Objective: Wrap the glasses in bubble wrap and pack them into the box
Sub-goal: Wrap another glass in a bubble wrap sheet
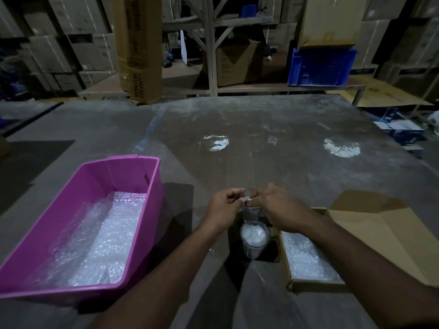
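Left hand (222,208): fingers curling inward, thumb and fingertips pinching at the rim of the far glass (251,208); grip narrow and closing on that rim.

Right hand (282,211): lying knuckles-up just right of the same glass, fingers curling toward its rim from the other side; grip narrow. Whether the fingertips are pinching the rim itself or the small pale scrap (247,198) showing between the two hands cannot be told.

Far glass: clear, standing upright on the worktop (273,148) between the two hands, partly hidden by them.

Near glass (254,238): clear, standing upright just in front of the far glass and closer to the person, with crumpled white bubble wrap sitting inside it. Neither hand is touching it.

Cardboard box (316,284): lying open on the worktop to the right of the near glass, under the right forearm, with a layer of bubble wrap (306,257) lining its floor. One flap (375,224) is folding outward to the right.

Pink plastic tub (152,186): sitting on the worktop well to the left of the hands, holding a loose sheet of bubble wrap (104,243) along its bottom.

Worktop: grey, dusty and scuffed, showing two bright round reflections of light farther out.

Background: stacked cardboard cartons (78,32) filling the shelving behind, a tall carton (140,48) leaning upright, and a blue plastic crate (323,67) sitting on a low shelf to the right.
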The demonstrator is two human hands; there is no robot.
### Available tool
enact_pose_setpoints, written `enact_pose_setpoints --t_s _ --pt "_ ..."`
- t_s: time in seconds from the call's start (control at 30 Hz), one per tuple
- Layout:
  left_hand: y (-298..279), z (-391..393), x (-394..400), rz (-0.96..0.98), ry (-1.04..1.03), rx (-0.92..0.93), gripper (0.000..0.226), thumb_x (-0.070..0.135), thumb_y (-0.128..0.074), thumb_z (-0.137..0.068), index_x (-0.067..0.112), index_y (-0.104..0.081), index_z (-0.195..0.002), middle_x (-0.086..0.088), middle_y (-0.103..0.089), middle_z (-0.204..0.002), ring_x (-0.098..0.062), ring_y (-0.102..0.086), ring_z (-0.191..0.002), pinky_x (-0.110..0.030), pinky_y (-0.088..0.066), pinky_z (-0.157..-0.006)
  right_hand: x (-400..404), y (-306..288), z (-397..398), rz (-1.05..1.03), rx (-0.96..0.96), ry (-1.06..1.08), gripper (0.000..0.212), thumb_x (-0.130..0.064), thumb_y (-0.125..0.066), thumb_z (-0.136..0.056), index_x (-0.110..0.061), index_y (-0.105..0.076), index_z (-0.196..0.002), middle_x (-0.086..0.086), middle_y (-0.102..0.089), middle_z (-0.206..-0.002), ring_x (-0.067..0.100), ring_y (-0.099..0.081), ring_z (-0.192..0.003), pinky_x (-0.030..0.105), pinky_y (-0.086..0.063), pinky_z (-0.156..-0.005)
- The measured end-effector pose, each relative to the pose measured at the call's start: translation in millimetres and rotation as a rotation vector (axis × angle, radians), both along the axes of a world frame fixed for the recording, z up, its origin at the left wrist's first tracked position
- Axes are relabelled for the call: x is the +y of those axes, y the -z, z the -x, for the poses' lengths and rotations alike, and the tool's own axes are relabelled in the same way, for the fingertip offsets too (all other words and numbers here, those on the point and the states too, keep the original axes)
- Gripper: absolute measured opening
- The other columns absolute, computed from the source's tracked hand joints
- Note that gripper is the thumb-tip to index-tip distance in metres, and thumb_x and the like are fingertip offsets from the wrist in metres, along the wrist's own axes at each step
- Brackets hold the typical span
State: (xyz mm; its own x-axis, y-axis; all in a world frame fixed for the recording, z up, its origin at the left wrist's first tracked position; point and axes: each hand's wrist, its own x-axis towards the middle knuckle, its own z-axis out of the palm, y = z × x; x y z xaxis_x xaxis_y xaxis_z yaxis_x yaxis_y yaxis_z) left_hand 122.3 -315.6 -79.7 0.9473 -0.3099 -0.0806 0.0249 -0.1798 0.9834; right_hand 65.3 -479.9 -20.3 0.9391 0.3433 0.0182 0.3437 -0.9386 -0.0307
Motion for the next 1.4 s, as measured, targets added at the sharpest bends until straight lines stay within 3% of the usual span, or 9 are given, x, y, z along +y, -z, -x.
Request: enact_pose_setpoints --t_s 0.2,0.33,0.43,0.6,0.77,1.0,1.1,1.27,1.4 --pt "0 -2 0 -0.020 -0.007 0.003 0.029 0.006 -0.062 -0.099 0.012 -0.068 -0.127 -0.005 -0.075 -0.113 -0.012 -0.069 -0.103 -0.018 -0.054 -0.085 2 3 -3 0.021 0.089 0.003 0.036 -0.016 -0.061 -0.092 -0.033 -0.066 -0.124 0.000 -0.056 -0.128 0.022 -0.053 -0.118 0.043 -0.052 -0.092" --pt "-5 1 3 -0.031 0.016 0.021 0.031 0.004 -0.061 -0.099 0.010 -0.066 -0.129 0.002 -0.072 -0.110 0.002 -0.066 -0.092 -0.011 -0.051 -0.075 4 3 -5 0.024 0.105 0.024 0.029 -0.023 -0.064 -0.092 -0.032 -0.068 -0.119 -0.001 -0.054 -0.123 0.023 -0.057 -0.111 0.039 -0.054 -0.083" --pt "-6 1 3 -0.047 0.017 0.014 0.032 0.000 -0.060 -0.099 0.005 -0.064 -0.130 -0.001 -0.070 -0.110 0.004 -0.064 -0.088 -0.008 -0.050 -0.072 6 -1 0 0.054 0.130 0.047 0.028 -0.029 -0.058 -0.096 -0.030 -0.066 -0.122 -0.001 -0.052 -0.128 0.024 -0.061 -0.103 0.036 -0.053 -0.077" --pt "-11 6 1 -0.057 0.011 0.001 0.032 0.000 -0.062 -0.098 0.003 -0.064 -0.129 -0.011 -0.071 -0.116 -0.012 -0.067 -0.100 -0.009 -0.052 -0.072 -2 -16 5 -0.032 0.188 0.123 0.048 -0.018 -0.055 -0.093 -0.031 -0.056 -0.140 0.001 -0.060 -0.139 0.026 -0.061 -0.118 0.031 -0.048 -0.081" --pt "-11 8 2 -0.054 0.008 0.001 0.034 0.001 -0.061 -0.098 0.002 -0.062 -0.132 -0.013 -0.070 -0.121 -0.013 -0.066 -0.103 -0.009 -0.052 -0.073 -7 -11 10 -0.027 0.126 0.168 0.048 -0.016 -0.059 -0.088 -0.031 -0.062 -0.133 -0.003 -0.063 -0.138 0.023 -0.060 -0.123 0.038 -0.051 -0.097" --pt "-11 6 3 -0.069 0.012 -0.020 0.037 0.000 -0.063 -0.097 -0.001 -0.060 -0.134 -0.017 -0.069 -0.124 -0.025 -0.066 -0.117 -0.012 -0.055 -0.078 5 0 3 0.081 0.065 0.154 0.029 -0.019 -0.057 -0.092 -0.022 -0.069 -0.118 0.002 -0.068 -0.120 0.027 -0.066 -0.100 0.033 -0.050 -0.072" --pt "-13 7 3 -0.084 0.016 -0.038 0.037 -0.001 -0.063 -0.097 -0.001 -0.060 -0.134 -0.018 -0.069 -0.124 -0.022 -0.066 -0.114 -0.010 -0.053 -0.074 6 2 2 0.094 0.056 0.158 0.027 -0.021 -0.058 -0.092 -0.022 -0.069 -0.117 0.002 -0.068 -0.117 0.028 -0.066 -0.098 0.032 -0.047 -0.068" --pt "-13 9 6 -0.102 0.015 -0.070 0.041 0.003 -0.066 -0.096 0.002 -0.059 -0.136 -0.015 -0.068 -0.126 -0.014 -0.063 -0.110 -0.009 -0.052 -0.082 -3 5 12 -0.118 0.105 0.211 0.043 -0.015 -0.056 -0.088 -0.028 -0.066 -0.128 -0.002 -0.066 -0.132 0.024 -0.062 -0.118 0.038 -0.053 -0.094" --pt "-16 19 15 -0.068 -0.031 -0.054 0.046 0.009 -0.068 -0.095 0.009 -0.056 -0.140 -0.008 -0.065 -0.125 -0.016 -0.063 -0.117 -0.028 -0.053 -0.100 -5 0 32 -0.372 -0.041 0.237 0.048 -0.003 -0.054 -0.084 -0.024 -0.070 -0.124 -0.004 -0.066 -0.132 0.021 -0.060 -0.120 0.040 -0.050 -0.098"
